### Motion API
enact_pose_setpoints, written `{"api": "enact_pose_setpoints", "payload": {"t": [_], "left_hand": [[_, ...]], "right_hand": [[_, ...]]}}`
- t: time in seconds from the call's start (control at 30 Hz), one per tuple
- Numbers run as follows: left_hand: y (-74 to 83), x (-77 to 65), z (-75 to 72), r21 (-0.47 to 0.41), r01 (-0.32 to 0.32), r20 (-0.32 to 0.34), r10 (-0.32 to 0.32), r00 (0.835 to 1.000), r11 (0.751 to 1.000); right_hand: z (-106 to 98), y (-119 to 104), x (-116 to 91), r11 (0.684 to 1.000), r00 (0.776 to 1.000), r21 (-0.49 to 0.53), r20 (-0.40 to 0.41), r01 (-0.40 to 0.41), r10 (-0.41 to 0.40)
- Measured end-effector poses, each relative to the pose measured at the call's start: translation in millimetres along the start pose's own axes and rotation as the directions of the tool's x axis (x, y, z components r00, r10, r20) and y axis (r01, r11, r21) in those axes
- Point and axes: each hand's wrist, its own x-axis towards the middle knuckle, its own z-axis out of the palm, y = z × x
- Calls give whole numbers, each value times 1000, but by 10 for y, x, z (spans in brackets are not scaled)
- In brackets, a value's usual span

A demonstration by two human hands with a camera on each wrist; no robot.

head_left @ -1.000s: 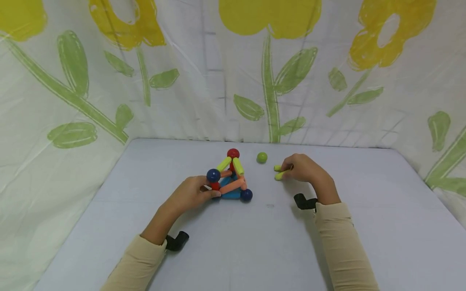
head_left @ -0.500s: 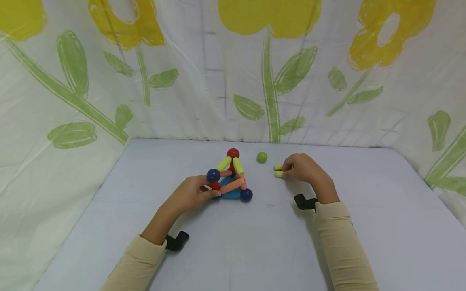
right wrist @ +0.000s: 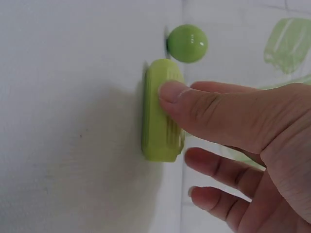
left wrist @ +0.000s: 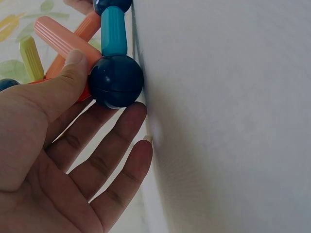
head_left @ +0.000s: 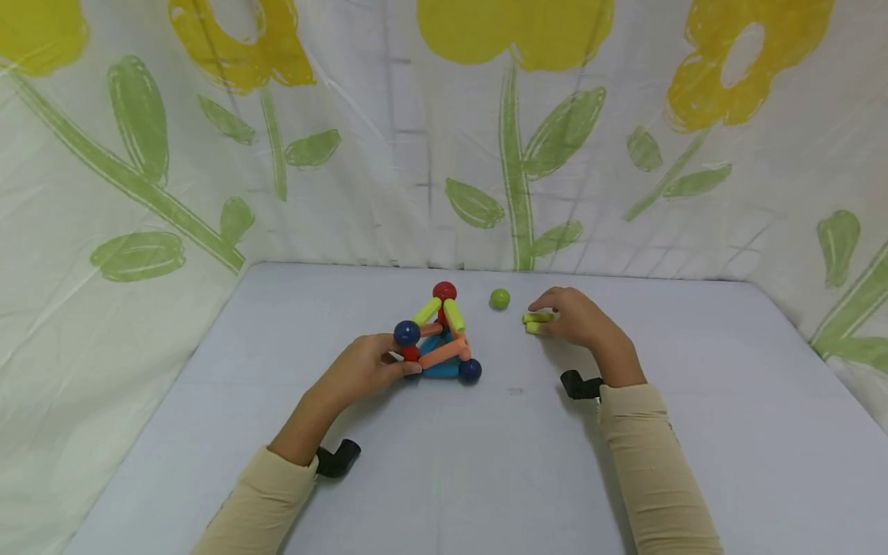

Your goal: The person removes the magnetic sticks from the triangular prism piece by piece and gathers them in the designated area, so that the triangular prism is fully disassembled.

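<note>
My left hand (head_left: 364, 370) grips a ball-and-rod frame of magnetic building pieces at its near left corner, around a red upright rod. A dark blue ball (head_left: 407, 333) tops that upright. Salmon rods (head_left: 444, 354), blue rods and yellow-green rods join the rest, with a red ball (head_left: 445, 291) at the back. The left wrist view shows my thumb by a salmon rod (left wrist: 63, 39), above a dark blue bottom ball (left wrist: 116, 81). Two yellow-green rods (right wrist: 163, 116) lie side by side under my right hand (head_left: 579, 317). Its thumb touches the nearer one; the fingers are raised and spread.
A green ball (head_left: 499, 299) sits on the white table (head_left: 513, 462) between the frame and the loose rods. A flower-print curtain (head_left: 333, 193) hangs behind the table's back edge. Black wrist cameras (head_left: 338, 459) are strapped below both hands.
The two loose rods, first splayed, came together side by side. The right fingers then lifted off the farther rod. My left hand and the frame have stayed in place.
</note>
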Motion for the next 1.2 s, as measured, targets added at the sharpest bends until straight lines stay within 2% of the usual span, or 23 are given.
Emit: {"api": "enact_pose_setpoints", "payload": {"t": [0.23,0.4,0.57,0.73,0.83,0.93,1.0,1.1,1.2], "left_hand": [[4,7,0,7,-28,0,28,1000,1000],[12,9,-5,4,-20,-1,20,1000,1000],[3,12,-4,11,-30,-3,30,1000,999],[-1,7,1,11,-8,-2,8,1000,1000],[-1,2,-2,7,3,0,-3,1000,1000],[-2,0,-5,1,6,2,-6,1000,1000],[-3,4,-5,-5,-9,6,9,1000,1000],[-7,10,-5,-12,-35,6,35,999,999],[-12,16,-4,-14,-59,0,59,998,998]], "right_hand": [[-1,39,7,999,999,14,21,-37,36],[-34,74,-14,998,997,9,28,-67,67],[-52,87,-23,998,998,6,37,-57,57],[-50,45,-17,999,999,21,22,-27,27],[-41,-100,15,998,997,60,-72,30,-26],[-10,-378,56,986,975,136,-212,96,-66],[28,-607,69,968,960,213,-268,135,-75],[118,-917,73,941,963,299,-257,161,-83],[206,-1104,79,930,972,312,-193,192,-135]]}}
